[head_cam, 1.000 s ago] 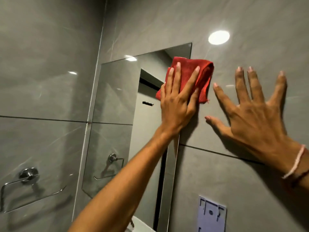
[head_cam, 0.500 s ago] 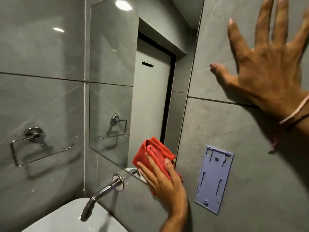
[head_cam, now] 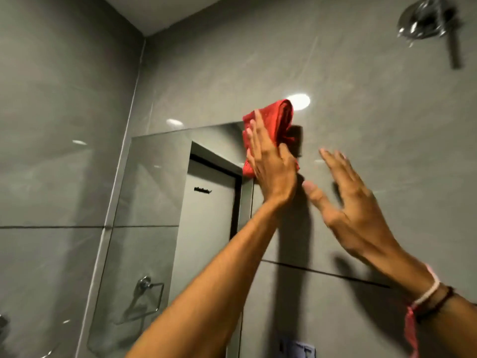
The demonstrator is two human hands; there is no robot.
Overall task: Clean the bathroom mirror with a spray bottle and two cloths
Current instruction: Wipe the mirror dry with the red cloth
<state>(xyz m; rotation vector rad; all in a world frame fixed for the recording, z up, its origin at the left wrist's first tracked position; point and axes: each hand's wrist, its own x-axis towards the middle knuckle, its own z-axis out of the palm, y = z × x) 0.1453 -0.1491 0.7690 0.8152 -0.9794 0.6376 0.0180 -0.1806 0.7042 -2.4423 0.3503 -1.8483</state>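
A tall frameless mirror (head_cam: 154, 202) hangs on the grey tiled wall. My left hand (head_cam: 271, 169) presses a bunched red cloth (head_cam: 273, 122) flat against the mirror's top right corner, fingers stretched over it. The cloth spills past the mirror's edge onto the tile. My right hand (head_cam: 353, 208) is spread open, blurred, close to the tile just right of the mirror, holding nothing. No spray bottle and no second cloth is in view.
A chrome shower head (head_cam: 426, 24) sticks out of the wall at top right. The mirror reflects a door and a towel ring (head_cam: 144, 298). A bluish wall bracket (head_cam: 299, 350) shows at the bottom edge. The side wall meets at the left corner.
My left hand swept the red cloth from the mirror's bottom right corner back up to its top right corner. The view tilted upward, and my right hand shifted on the tile.
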